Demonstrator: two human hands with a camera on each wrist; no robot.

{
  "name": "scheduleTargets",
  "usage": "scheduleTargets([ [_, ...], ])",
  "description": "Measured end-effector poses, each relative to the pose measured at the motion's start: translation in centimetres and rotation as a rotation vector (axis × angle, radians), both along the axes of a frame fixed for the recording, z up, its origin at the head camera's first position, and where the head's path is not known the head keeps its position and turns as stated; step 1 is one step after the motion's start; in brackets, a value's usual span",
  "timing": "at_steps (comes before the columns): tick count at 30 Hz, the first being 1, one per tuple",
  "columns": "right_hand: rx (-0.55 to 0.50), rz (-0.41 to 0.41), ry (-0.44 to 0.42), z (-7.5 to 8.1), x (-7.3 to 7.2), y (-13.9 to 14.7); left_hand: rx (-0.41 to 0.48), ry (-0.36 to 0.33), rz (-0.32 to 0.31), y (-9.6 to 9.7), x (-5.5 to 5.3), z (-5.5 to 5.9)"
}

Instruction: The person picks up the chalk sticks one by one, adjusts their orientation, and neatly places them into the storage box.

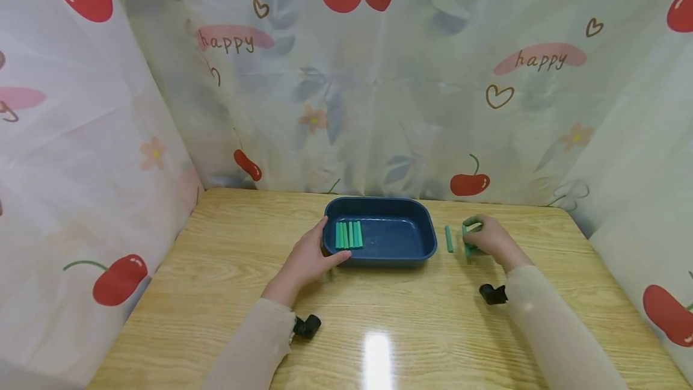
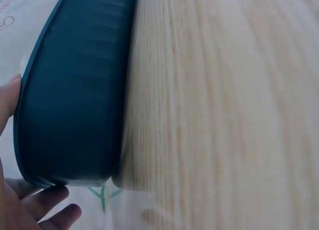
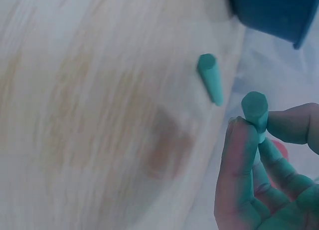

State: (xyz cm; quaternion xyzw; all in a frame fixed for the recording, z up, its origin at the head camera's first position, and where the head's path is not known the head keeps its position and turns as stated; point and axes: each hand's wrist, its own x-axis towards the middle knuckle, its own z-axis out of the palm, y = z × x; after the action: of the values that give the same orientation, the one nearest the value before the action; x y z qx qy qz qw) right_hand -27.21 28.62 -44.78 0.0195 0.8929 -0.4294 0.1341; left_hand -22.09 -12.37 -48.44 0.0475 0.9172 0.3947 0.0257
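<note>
A dark blue tray (image 1: pixel 394 238) with rounded corners stands toward the far side of the table. Inside it, at the left end, several green chalk-like sticks (image 1: pixel 349 235) lie side by side in a row. My left hand (image 1: pixel 307 256) grips the tray's left end, thumb on the near rim and fingers round the side. To the right of the tray, my right hand (image 1: pixel 491 239) pinches a green chalk-like stick (image 3: pixel 255 109) between thumb and fingers. Between that hand and the tray, another loose stick (image 1: pixel 449 239) lies on the table.
The wooden table (image 1: pixel 411 324) ends at a patterned curtain (image 1: pixel 373 95) hanging behind it and along both sides. A black wrist mount sits by each sleeve (image 1: pixel 254 342). A bright light reflection shows on the near tabletop.
</note>
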Motion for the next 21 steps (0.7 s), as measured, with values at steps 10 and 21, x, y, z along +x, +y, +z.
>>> scheduleTargets([
  [10, -0.132, -0.004, 0.026, 1.4, 0.7, -0.3, 0.006, 0.002, -0.004, 0.0, 0.1, 0.1],
  [21, -0.259, -0.019, 0.083, 3.6, 1.8, -1.7, 0.002, -0.002, -0.001, 0.0, 0.1, 0.1],
])
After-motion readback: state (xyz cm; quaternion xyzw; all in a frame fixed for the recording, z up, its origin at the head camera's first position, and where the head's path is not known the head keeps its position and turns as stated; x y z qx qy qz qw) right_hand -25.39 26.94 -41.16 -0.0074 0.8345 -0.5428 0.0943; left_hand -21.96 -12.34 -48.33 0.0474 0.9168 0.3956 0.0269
